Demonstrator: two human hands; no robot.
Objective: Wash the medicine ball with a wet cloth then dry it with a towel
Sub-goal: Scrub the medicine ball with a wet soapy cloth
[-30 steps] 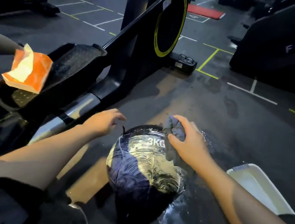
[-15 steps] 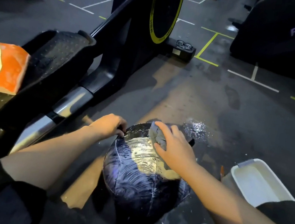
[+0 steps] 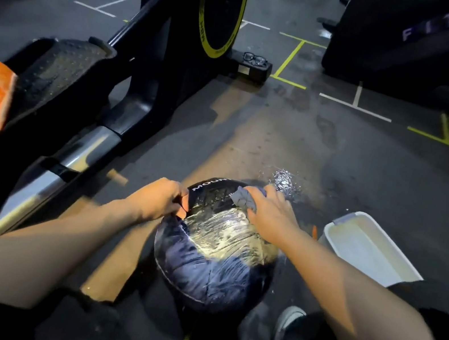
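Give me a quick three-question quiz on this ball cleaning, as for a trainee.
1. True or false: the right hand presses a cloth on the ball.
2. What does the left hand grip? A) the tub B) the ball's edge C) the glasses
3. Fill in: the white tub sits to the ball's ____.

Key: 1 true; 2 B; 3 right.

ball (image 3: 208,269) navy, white lettering | cloth (image 3: 243,201) grey | tub (image 3: 368,249) white
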